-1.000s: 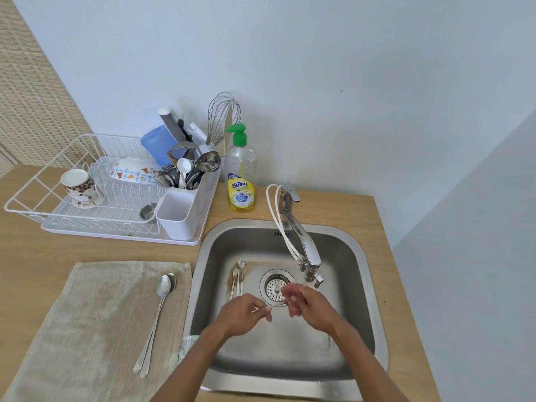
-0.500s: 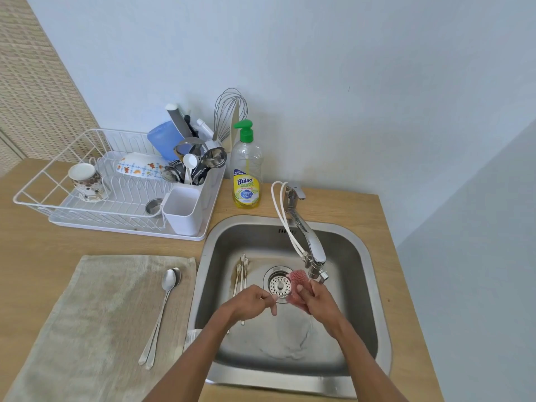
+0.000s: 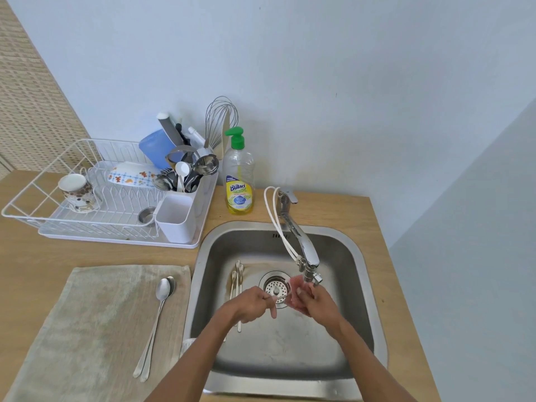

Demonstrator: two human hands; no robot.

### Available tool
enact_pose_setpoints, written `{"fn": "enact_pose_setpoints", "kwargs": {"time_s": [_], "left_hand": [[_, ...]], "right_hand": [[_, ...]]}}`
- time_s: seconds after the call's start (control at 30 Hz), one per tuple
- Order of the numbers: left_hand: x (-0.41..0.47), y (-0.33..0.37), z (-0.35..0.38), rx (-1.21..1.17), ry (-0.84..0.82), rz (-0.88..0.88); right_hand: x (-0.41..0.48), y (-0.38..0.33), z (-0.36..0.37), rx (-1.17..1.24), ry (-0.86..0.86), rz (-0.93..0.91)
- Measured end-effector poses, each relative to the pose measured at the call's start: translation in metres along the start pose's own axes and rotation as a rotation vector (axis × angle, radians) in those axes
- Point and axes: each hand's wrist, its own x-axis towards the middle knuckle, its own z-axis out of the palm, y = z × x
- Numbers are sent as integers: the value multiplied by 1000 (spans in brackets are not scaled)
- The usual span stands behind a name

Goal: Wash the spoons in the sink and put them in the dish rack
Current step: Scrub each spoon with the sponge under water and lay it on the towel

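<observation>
Since a second ago my right hand (image 3: 314, 300) has gained a pink sponge (image 3: 295, 288), gripped under the tap (image 3: 301, 245). My left hand (image 3: 252, 307) pinches a spoon (image 3: 280, 297) over the sink (image 3: 362, 274) drain; more spoons (image 3: 236, 278) lie beside it.

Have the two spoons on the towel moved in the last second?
No. The spoons lie in the same spot on the towel, bowls toward the rack, just left of the sink rim. Only the camera shifted.
</observation>
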Motion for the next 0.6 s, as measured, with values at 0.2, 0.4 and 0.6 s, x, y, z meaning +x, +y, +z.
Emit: {"fn": "enact_pose_setpoints", "kwargs": {"time_s": [0.2, 0.4, 0.6], "left_hand": [[-10, 0, 63, -123, 110, -48], [-23, -5, 99, -145, 58, -72], [-24, 1, 100, -64, 86, -15]], "right_hand": [[11, 28, 31, 382, 248, 162], [14, 15, 38, 325, 408, 218], [16, 1, 31, 533, 234, 330]]}}
